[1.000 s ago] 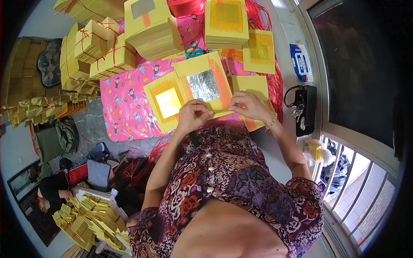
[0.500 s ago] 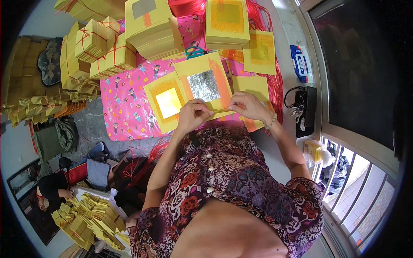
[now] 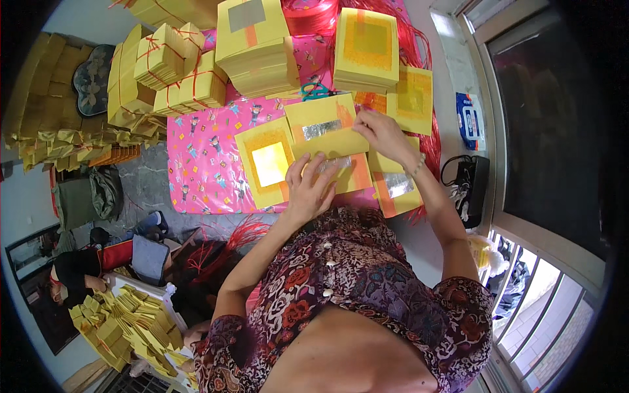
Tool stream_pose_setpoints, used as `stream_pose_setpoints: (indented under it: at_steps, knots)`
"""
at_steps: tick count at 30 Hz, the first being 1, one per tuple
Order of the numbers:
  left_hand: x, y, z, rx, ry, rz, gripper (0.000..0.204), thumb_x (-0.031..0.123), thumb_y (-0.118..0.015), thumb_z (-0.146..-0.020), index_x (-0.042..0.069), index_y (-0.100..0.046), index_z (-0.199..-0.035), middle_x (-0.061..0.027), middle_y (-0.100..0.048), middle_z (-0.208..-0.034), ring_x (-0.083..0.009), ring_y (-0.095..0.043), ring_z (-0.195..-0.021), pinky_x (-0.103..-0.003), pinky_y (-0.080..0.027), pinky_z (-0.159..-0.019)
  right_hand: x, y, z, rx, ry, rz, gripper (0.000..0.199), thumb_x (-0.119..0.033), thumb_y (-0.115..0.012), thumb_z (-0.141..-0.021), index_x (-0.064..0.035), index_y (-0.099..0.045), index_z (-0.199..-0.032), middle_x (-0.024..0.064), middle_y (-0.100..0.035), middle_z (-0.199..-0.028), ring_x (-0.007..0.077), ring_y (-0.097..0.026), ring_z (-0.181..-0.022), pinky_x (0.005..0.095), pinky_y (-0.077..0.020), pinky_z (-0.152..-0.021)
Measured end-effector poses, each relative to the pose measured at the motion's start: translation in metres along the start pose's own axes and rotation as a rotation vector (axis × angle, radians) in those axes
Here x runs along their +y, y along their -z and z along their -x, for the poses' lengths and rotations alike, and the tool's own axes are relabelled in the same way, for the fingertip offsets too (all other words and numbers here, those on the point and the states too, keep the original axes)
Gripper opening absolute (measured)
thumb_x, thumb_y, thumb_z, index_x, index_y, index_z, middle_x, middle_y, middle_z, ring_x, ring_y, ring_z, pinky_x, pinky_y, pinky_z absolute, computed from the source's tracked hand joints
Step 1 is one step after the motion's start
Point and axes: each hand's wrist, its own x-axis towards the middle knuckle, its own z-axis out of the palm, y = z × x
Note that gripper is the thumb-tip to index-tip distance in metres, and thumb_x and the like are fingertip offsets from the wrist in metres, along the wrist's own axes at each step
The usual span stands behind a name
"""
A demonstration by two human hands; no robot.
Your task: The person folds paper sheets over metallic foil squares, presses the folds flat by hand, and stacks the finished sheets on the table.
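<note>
A yellow paper sheet with a silver foil patch lies in front of me, its near part folded up and over. My right hand pinches the sheet at the right end of the folded edge. My left hand rests at the fold's near left side, fingers spread on the silver and orange paper below. Left of it lies a yellow sheet with a gold foil square. Another foil-patched sheet lies under my right forearm. Teal-handled scissors sit just beyond the folded sheet.
Tall stacks of yellow paper stand at the back of the pink patterned tablecloth. Red-tied bundles are at the back left. Red strands hang along the right edge. Another person's hand shows at lower left near piled yellow packets.
The near edge of the silver-patched sheet has been lifted and folded away from me. My right hand moved up with the edge; my left hand went from pinching to spread fingers.
</note>
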Motion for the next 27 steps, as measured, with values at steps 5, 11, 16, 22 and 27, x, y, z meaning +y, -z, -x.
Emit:
stream_pose_setpoints:
  at_steps: [5,11,16,22,27]
  knots:
    - [-0.016,-0.017,-0.018,-0.195,0.056,0.055,0.071,0.029,-0.071,-0.084,0.014,-0.042,-0.148,-0.0196,-0.036,-0.151,-0.042,-0.031,-0.14,-0.054,-0.026,-0.115,0.024,-0.007,-0.045,0.026,-0.079,0.015,0.022,-0.024,-0.062,-0.094,-0.0021,-0.062,-0.095,0.0179,-0.066,-0.084,0.037,-0.065,-0.081,0.0454,-0.0498,-0.071]
    - [-0.034,-0.029,-0.036,-0.293,0.107,-0.007,0.08,0.039,-0.066,-0.087,0.014,-0.031,-0.154,-0.0228,-0.025,-0.158,-0.0447,-0.021,-0.146,-0.056,-0.02,-0.118,0.039,-0.02,-0.068,0.101,-0.08,0.106,0.021,-0.025,-0.063,-0.093,-0.0051,-0.065,-0.096,0.015,-0.065,-0.089,0.0353,-0.063,-0.089,0.045,-0.0493,-0.077]
    - [-0.039,-0.034,-0.035,-0.306,0.124,0.004,0.08,0.041,-0.066,-0.087,0.014,-0.031,-0.154,-0.023,-0.024,-0.159,-0.0447,-0.021,-0.146,-0.056,-0.02,-0.118,0.03,-0.028,-0.077,0.205,0.062,0.356,0.019,-0.023,-0.064,-0.092,-0.0052,-0.066,-0.099,0.0129,-0.064,-0.098,0.0325,-0.06,-0.096,0.0432,-0.0488,-0.083]
    - [-0.042,-0.039,-0.036,-0.307,0.12,0.022,0.078,0.042,-0.065,-0.088,0.013,-0.034,-0.153,-0.023,-0.025,-0.159,-0.0452,-0.021,-0.146,-0.058,-0.02,-0.117,0.019,-0.055,-0.093,0.103,0.098,0.235,0.015,-0.02,-0.065,-0.089,-0.0102,-0.069,-0.1,0.0078,-0.065,-0.098,0.0282,-0.059,-0.102,0.0426,-0.0467,-0.09]
    - [-0.041,-0.04,-0.036,-0.303,0.121,0.011,0.08,0.041,-0.066,-0.087,0.015,-0.032,-0.154,-0.0237,-0.027,-0.157,-0.045,-0.022,-0.146,-0.056,-0.02,-0.118,0.015,-0.061,-0.093,-0.018,0.096,0.291,0.019,-0.017,-0.065,-0.087,-0.0125,-0.07,-0.105,0.0061,-0.065,-0.103,0.027,-0.059,-0.104,0.0428,-0.046,-0.093]
